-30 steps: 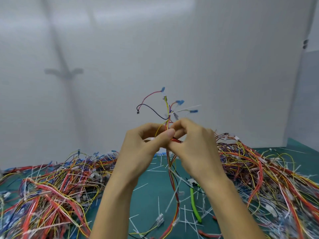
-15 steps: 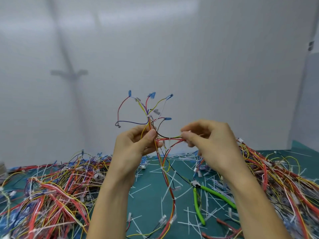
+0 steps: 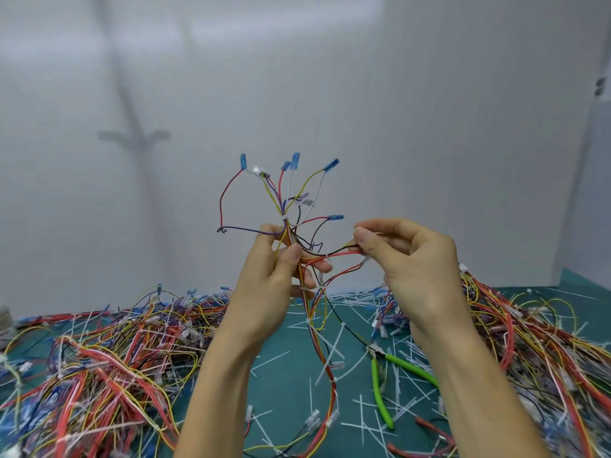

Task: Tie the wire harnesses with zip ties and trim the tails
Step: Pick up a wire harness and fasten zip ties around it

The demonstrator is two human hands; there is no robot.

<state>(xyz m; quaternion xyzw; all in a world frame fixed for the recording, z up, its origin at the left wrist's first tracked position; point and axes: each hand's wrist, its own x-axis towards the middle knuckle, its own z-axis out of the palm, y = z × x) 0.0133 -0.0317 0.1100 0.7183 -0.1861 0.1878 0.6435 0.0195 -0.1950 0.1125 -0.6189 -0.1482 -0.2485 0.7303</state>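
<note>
Green work mat under heaps of wiring

The dark green mat (image 3: 284,396) carries a tangled pile of red, yellow and blue wire harnesses (image 3: 109,368) on the left and a second pile (image 3: 535,352) on the right. Between them lie scattered white zip-tie offcuts (image 3: 270,363) and green-handled cutters (image 3: 378,391), handles spread apart.

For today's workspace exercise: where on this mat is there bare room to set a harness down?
Barest: the mat strip between the left wire pile and the hanging harness, with few cut tails. Also the far right corner behind the right wire pile. Crowded: both piles, and around the green cutters.
</note>
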